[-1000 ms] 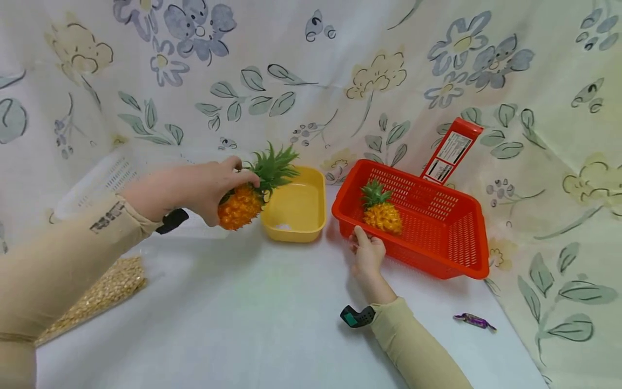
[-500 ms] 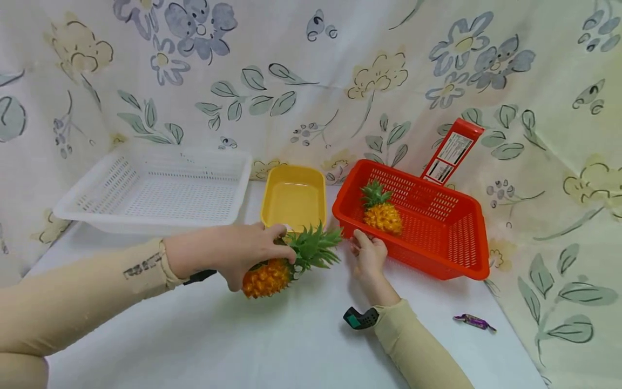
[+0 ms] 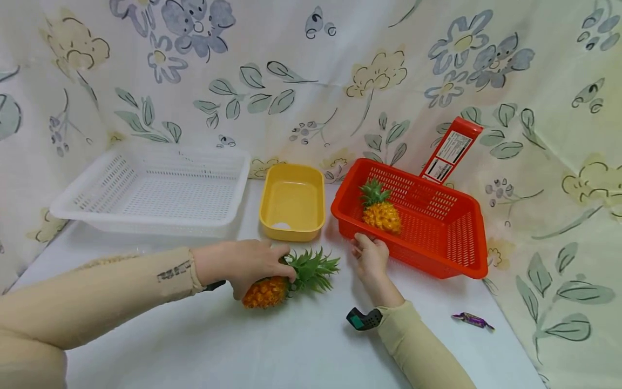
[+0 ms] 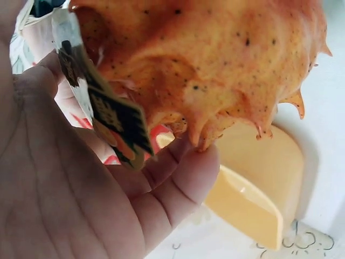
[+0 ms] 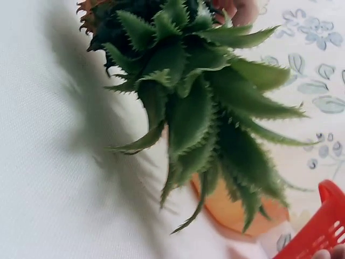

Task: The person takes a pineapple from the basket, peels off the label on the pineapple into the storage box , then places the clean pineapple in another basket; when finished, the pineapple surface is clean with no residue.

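Observation:
My left hand [image 3: 252, 267] grips a small orange pineapple [image 3: 266, 292] from above, its leafy crown pointing right. In the left wrist view, a dark printed tag lies between my palm and the spiky pineapple [image 4: 215, 59]. The green crown [image 5: 194, 108] fills the middle of the right wrist view. I cannot tell whether this pineapple touches the table. My right hand [image 3: 371, 262] is beside the front left corner of a red basket [image 3: 437, 265], fingers loosely bent near its wall. Inside that basket lies a second pineapple [image 3: 382, 217].
A yellow tub [image 3: 292, 235] holding a small white piece stands behind my left hand. To its left is a white basket [image 3: 146, 221]. A red box [image 3: 452, 151] leans behind the red basket. A purple wrapped candy [image 3: 473, 320] lies at the right.
My left hand has brought the pineapple from in front of the white basket toward the table's middle, then lowered it slightly. My right hand has shifted a little back from the red basket's rim.

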Demonstrator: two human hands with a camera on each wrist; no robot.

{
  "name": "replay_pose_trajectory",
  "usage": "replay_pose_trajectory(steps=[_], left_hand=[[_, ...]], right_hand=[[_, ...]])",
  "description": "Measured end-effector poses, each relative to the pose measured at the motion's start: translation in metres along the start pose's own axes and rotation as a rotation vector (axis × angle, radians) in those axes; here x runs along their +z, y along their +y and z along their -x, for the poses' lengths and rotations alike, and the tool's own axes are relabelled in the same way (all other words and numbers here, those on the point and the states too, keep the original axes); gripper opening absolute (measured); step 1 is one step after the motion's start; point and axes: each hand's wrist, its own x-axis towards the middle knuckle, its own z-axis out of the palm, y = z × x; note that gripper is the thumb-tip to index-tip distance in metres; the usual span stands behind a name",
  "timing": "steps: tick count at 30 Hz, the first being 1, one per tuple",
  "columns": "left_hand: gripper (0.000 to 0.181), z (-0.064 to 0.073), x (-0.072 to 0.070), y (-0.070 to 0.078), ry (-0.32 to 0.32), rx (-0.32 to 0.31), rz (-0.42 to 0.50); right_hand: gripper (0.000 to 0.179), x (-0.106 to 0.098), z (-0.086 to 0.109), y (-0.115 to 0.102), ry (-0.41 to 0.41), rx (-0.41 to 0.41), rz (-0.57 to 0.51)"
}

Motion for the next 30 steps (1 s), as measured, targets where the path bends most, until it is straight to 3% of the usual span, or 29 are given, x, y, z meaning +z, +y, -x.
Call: replay_pose_trajectory(steps=[9,15,19,21,23,27,30], left_hand=[[0.090,-0.003,0.003,0.003,-0.044,-0.035,0.002],[0.092,-0.004,0.002,0.008,-0.048,-0.062,-0.023],[0.091,-0.003,0.003,0.010,-0.042,-0.063,-0.055],[0.091,-0.003,0.004,0.011,-0.040,-0.058,-0.071],[0.091,-0.003,0.004,0.012,-0.040,-0.054,-0.086],[0.092,-0.002,0.004,0.013,-0.046,-0.053,-0.101],[0.092,-0.001,0.004,0.014,-0.048,-0.050,-0.118]], right_hand=[[0.009,0.001,0.004,-0.001,-0.011,0.004,0.013],[0.005,0.003,0.011,-0.001,-0.083,0.008,0.050],[0.002,0.006,0.022,-0.003,-0.146,-0.056,0.098],[0.006,0.007,0.027,-0.005,-0.226,-0.129,0.178],[0.010,0.007,0.030,-0.007,-0.363,-0.216,0.312],[0.031,0.004,0.032,-0.013,-0.708,-0.449,0.716],[0.061,0.001,0.031,-0.015,-0.895,-0.543,0.970]])
